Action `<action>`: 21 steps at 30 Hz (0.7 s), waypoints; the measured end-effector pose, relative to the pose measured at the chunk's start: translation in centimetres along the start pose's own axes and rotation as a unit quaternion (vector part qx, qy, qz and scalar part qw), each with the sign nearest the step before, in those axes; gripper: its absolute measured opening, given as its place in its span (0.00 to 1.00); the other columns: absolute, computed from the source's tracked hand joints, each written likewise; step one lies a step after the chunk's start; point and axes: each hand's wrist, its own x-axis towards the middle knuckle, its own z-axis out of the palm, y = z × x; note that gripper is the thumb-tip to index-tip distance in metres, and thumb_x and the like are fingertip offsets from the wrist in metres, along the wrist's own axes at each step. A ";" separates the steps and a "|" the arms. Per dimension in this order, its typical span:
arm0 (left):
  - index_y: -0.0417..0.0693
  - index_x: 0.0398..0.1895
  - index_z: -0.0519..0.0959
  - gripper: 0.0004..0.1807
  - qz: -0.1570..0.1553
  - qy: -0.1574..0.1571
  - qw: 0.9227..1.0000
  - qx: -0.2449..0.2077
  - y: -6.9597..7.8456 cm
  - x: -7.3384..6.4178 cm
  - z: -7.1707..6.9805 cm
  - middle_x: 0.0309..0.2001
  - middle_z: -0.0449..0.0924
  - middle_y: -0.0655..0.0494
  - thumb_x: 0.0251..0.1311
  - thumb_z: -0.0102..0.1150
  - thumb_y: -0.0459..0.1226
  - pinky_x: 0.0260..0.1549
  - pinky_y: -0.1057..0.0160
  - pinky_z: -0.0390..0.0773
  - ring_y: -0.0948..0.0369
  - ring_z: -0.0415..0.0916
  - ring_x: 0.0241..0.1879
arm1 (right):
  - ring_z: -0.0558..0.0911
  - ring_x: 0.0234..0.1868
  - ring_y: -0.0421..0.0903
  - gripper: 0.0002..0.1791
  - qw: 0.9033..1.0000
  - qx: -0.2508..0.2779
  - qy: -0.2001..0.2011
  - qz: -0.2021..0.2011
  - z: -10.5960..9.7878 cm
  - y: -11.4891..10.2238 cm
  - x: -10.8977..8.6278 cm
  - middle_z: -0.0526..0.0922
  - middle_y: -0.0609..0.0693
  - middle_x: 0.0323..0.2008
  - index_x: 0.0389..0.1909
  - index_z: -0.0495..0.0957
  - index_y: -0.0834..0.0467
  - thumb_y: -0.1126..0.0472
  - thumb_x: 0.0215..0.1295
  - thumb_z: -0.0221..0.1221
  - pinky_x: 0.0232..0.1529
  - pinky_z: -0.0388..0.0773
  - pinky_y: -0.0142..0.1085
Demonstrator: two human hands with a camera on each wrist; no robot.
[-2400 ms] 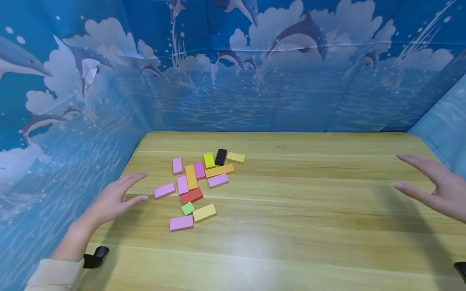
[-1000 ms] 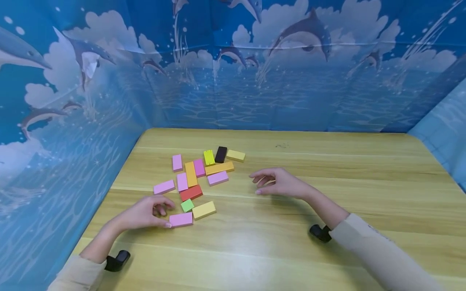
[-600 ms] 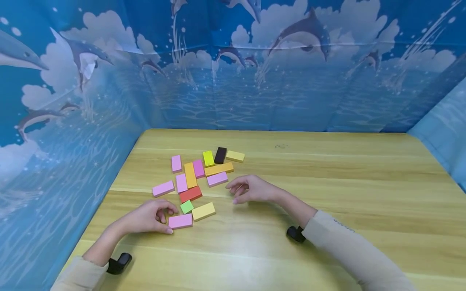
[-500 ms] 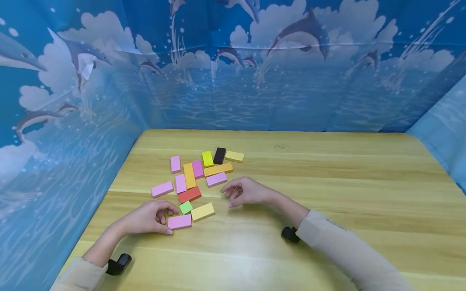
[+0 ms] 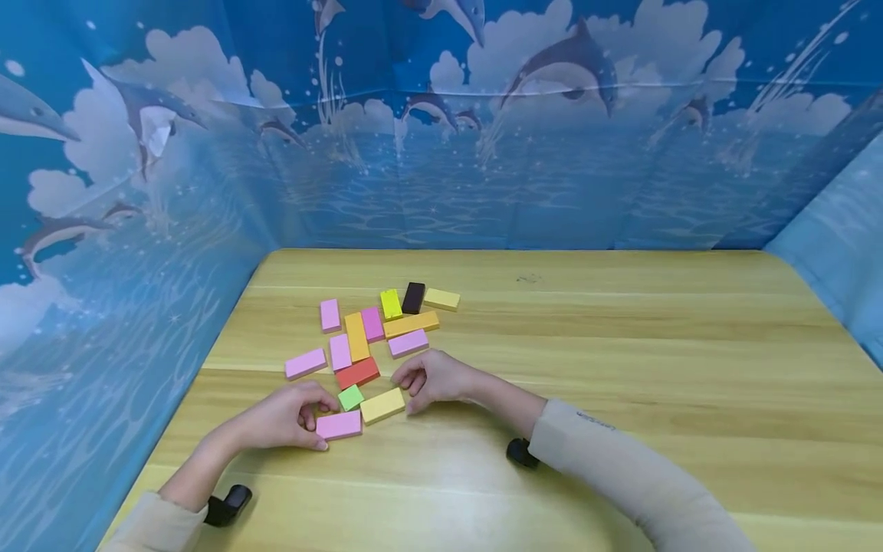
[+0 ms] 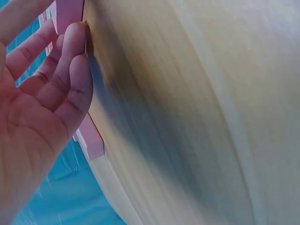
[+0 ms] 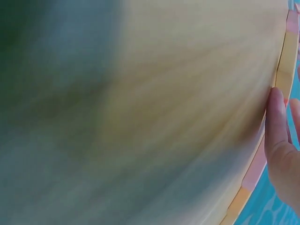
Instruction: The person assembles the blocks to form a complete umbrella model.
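On the wooden table my left hand (image 5: 283, 418) bends round the left end of the nearest pink block (image 5: 339, 425). Its thumb lies by the near corner; its fingers reach beside the small green block (image 5: 350, 398). In the left wrist view the fingertips (image 6: 75, 33) come right up to a pink block (image 6: 69, 16). My right hand (image 5: 436, 379), loosely bent, has thumb and forefinger spread at the right end of the pale yellow block (image 5: 382, 406). The right wrist view has a fingertip (image 7: 276, 96) against the lower end of that pale yellow block (image 7: 287, 58).
Beyond the hands lie a red block (image 5: 358, 373), orange blocks (image 5: 411, 324), several more pink ones (image 5: 306, 364), a bright yellow block (image 5: 390, 303) and a black block (image 5: 413, 298). A dolphin-printed curtain (image 5: 538, 184) hangs behind and beside the table (image 5: 621, 330).
Both hands have come in from the sides to the near blocks. Lately my right hand has moved left and nearer to the pale yellow block, while the left stays almost still. The blocks keep their layout.
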 end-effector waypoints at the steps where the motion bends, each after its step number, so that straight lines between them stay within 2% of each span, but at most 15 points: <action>1: 0.43 0.45 0.77 0.25 0.000 -0.003 1.000 0.000 0.0 0.0 0.0 0.36 0.73 0.57 0.43 0.74 0.42 0.28 0.69 0.74 0.66 0.70 0.28 | 0.76 0.34 0.45 0.24 1.000 -0.006 0.000 -0.002 0.1 -0.1 0.1 0.78 0.55 0.34 0.44 0.79 0.69 0.78 0.41 0.68 0.36 0.75 0.28; 6: 0.43 0.46 0.77 0.26 -0.002 -0.015 1.000 -0.008 0.1 0.1 0.0 0.37 0.72 0.57 0.43 0.74 0.42 0.28 0.69 0.73 0.66 0.70 0.28 | 0.73 0.30 0.42 0.24 0.999 -0.052 0.008 -0.013 0.7 -0.2 0.4 0.75 0.53 0.31 0.43 0.80 0.68 0.77 0.38 0.70 0.31 0.72 0.26; 12: 0.46 0.44 0.77 0.24 0.000 -0.015 1.000 -0.003 0.2 -0.1 0.0 0.34 0.71 0.58 0.42 0.74 0.41 0.27 0.69 0.73 0.66 0.69 0.28 | 0.71 0.28 0.41 0.24 0.995 -0.099 0.028 -0.019 1.3 -0.3 0.7 0.74 0.51 0.29 0.41 0.81 0.67 0.77 0.36 0.71 0.28 0.71 0.25; 15: 0.47 0.43 0.77 0.22 0.006 -0.013 1.000 0.010 0.1 -0.1 0.2 0.33 0.71 0.60 0.42 0.74 0.39 0.27 0.69 0.73 0.66 0.69 0.28 | 0.71 0.27 0.40 0.23 0.992 -0.121 0.036 -0.018 1.6 -0.3 0.8 0.75 0.51 0.28 0.39 0.82 0.66 0.76 0.36 0.71 0.27 0.70 0.26; 21: 0.51 0.42 0.76 0.21 -0.004 -0.007 0.999 0.031 0.1 0.2 0.6 0.32 0.72 0.63 0.43 0.73 0.39 0.28 0.69 0.72 0.66 0.68 0.30 | 0.70 0.24 0.38 0.20 0.987 -0.152 0.050 -0.026 1.8 -0.4 0.8 0.75 0.49 0.25 0.35 0.82 0.64 0.75 0.36 0.72 0.26 0.69 0.26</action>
